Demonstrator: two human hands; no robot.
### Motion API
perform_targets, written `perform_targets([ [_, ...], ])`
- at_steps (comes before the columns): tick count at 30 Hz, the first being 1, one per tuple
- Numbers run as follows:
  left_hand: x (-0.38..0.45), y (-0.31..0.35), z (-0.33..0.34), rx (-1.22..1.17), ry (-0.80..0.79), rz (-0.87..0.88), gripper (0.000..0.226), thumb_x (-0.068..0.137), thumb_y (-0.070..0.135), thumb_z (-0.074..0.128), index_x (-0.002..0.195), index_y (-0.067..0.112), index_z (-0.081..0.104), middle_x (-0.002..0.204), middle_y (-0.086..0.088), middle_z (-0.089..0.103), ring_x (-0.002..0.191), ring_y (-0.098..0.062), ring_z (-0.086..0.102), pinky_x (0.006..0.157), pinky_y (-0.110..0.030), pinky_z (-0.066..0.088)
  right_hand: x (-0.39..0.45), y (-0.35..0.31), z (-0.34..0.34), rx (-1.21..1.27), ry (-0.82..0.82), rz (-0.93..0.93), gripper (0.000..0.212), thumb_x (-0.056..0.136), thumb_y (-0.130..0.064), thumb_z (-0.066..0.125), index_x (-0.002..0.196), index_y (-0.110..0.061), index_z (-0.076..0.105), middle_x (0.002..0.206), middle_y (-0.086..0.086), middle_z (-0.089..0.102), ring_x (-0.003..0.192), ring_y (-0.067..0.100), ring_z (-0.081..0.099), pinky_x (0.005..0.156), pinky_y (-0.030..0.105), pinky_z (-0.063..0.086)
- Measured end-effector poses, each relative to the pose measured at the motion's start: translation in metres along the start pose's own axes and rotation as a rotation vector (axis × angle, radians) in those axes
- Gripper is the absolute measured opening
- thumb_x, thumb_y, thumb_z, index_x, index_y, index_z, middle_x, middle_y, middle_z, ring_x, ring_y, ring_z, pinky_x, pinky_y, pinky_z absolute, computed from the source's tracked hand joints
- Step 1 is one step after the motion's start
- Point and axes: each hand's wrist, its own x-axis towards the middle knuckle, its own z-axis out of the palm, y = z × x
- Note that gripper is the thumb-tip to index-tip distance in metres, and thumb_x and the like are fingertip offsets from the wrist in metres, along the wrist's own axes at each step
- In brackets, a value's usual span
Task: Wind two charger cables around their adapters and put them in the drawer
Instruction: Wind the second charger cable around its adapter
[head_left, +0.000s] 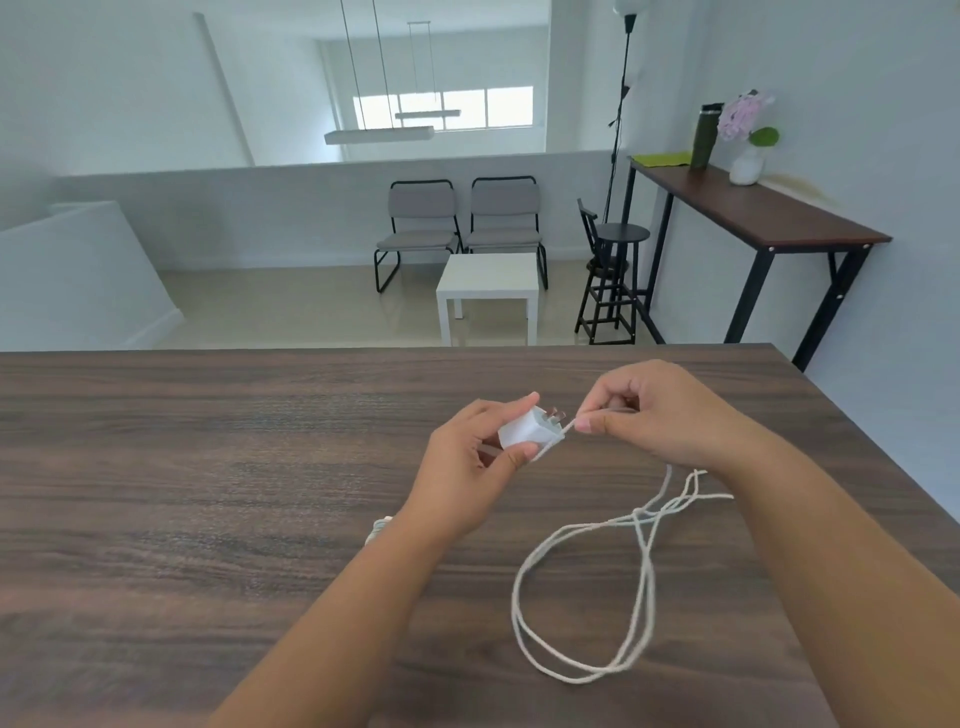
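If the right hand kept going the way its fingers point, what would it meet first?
Probably the white adapter held in the left hand; the right hand, pinching the cable, points left at its prongs, though depth is unclear.

Both forearms reach forward over the near edge — left hand (475, 457) curled in a grip, right hand (660, 415) pinching with thumb and forefinger just right of it.

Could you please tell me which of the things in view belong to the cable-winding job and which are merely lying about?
Belongs to the job:
white adapter, held in the left hand
white cable, pinched by the right hand
second white bundle, mostly hidden

Lying about:
chairs
stool
flask
flower vase
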Motion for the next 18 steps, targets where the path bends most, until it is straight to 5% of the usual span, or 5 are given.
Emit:
perform_targets([
  [6,0.003,0.001,-0.013,-0.066,-0.109,-0.072,0.043,0.085,0.019,0.075,0.12,0.042,0.066,0.098,0.013,0.067,0.075,-0.026,0.058,0.07,-0.026,0.054,0.004,0.011,0.006,0.149,0.087,-0.072,0.007,0.074,-0.03,0.079,0.074,-0.027,0.073,0.056,-0.004,0.055,0.056,0.007,0.045,0.062,0.023,0.041],
  [10,0.002,0.006,-0.016,-0.187,-0.196,-0.143,0.041,0.085,0.012,0.075,0.12,0.032,0.068,0.103,0.01,0.07,0.068,-0.01,0.057,0.068,-0.018,0.049,0.003,0.018,0.013,0.302,0.095,-0.072,0.005,0.079,-0.025,0.075,0.084,-0.026,0.075,0.08,-0.007,0.073,0.076,0.006,0.064,0.076,0.019,0.048],
  [18,0.01,0.015,-0.003,-0.686,-0.077,-0.208,0.036,0.08,0.01,0.071,0.112,0.027,0.068,0.113,-0.001,0.069,0.085,-0.017,0.07,0.065,-0.027,0.059,0.0,0.028,0.052,0.651,0.238,0.009,0.021,0.09,-0.011,0.062,0.094,-0.028,0.074,0.094,-0.012,0.076,0.095,0.002,0.068,0.087,0.019,0.047],
])
